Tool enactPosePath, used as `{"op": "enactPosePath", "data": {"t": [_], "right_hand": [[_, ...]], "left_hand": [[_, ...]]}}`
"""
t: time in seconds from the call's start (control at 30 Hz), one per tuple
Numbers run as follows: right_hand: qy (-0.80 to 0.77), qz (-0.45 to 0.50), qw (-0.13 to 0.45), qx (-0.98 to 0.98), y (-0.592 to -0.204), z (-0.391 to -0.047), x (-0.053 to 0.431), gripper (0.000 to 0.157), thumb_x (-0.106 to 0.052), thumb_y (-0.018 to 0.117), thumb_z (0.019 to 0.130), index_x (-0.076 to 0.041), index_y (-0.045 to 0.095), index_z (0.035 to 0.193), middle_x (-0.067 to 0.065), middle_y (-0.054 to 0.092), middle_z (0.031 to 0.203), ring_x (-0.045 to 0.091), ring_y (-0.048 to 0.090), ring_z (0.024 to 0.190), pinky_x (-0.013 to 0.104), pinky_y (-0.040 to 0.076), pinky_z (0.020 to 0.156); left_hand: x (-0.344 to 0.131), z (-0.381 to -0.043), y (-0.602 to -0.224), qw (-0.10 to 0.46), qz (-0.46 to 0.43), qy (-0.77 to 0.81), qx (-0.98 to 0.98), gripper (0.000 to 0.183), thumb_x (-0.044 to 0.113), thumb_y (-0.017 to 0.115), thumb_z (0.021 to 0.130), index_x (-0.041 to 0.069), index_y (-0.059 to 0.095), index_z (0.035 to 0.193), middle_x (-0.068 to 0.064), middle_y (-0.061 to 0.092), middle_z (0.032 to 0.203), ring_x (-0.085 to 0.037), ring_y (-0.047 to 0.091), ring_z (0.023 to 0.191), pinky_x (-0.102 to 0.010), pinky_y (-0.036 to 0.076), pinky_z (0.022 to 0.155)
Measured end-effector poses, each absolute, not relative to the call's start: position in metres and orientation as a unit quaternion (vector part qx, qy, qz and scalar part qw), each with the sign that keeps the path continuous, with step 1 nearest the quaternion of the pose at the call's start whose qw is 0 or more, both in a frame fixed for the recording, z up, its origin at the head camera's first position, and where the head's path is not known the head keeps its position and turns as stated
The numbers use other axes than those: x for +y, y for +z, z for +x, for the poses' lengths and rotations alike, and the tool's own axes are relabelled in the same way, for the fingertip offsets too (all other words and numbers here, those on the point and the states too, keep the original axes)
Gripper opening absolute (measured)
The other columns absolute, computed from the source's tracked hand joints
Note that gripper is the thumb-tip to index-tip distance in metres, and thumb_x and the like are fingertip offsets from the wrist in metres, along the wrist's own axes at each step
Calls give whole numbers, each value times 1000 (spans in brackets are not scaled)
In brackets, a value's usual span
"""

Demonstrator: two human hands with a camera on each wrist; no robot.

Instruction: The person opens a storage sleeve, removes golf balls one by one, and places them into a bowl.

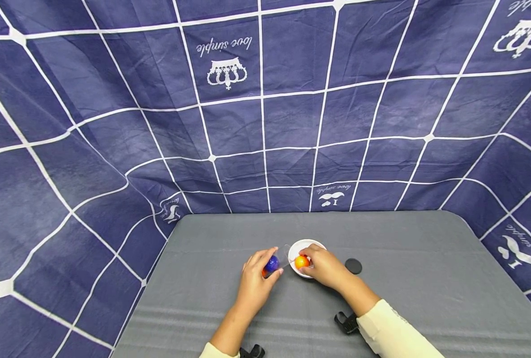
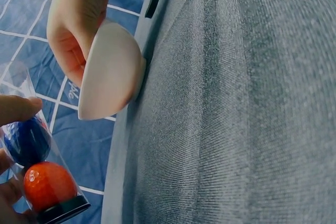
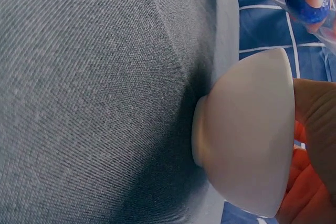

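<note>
My left hand point(image 1: 255, 283) grips a clear plastic tube point(image 1: 284, 254), tilted, with its open-looking end toward the bowl. Inside it a blue ball point(image 2: 27, 141) lies against an orange-red ball point(image 2: 50, 185), which sits by the tube's black end cap point(image 2: 63, 211). Just to the right, a white bowl point(image 3: 249, 135) stands upright on the table. Reaching over its rim, my right hand point(image 1: 327, 266) pinches an orange ball point(image 1: 301, 262) between thumb and fingers. The bowl's wall hides this ball in both wrist views.
A flat black disc point(image 1: 353, 266) lies on the grey cloth-covered table point(image 1: 408, 278), right of the bowl. Behind the table and along its sides hangs a blue curtain point(image 1: 292, 124) with white lines. Black straps point(image 1: 347, 323) show at the wrists.
</note>
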State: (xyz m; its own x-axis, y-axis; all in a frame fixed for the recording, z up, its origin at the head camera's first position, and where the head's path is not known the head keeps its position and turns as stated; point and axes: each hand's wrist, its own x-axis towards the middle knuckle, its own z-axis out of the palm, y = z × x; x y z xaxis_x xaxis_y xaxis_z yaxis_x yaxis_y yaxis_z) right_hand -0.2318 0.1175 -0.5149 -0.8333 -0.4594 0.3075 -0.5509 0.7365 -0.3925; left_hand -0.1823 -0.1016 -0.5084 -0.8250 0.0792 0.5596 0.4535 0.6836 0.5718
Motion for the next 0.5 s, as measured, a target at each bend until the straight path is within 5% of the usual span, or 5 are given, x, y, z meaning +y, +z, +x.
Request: {"op": "enactPosePath", "data": {"t": [0.5], "right_hand": [[233, 258, 81, -934, -513, -230, 117, 37, -19, 83, 80, -4, 71, 112, 6, 68, 104, 19, 65, 89, 39, 55, 83]], "left_hand": [[-102, -182, -509, 252, -150, -379, -878, 57, 14, 89, 75, 20, 69, 128, -1, 71, 115, -21, 66, 105, -44, 47, 91]]}}
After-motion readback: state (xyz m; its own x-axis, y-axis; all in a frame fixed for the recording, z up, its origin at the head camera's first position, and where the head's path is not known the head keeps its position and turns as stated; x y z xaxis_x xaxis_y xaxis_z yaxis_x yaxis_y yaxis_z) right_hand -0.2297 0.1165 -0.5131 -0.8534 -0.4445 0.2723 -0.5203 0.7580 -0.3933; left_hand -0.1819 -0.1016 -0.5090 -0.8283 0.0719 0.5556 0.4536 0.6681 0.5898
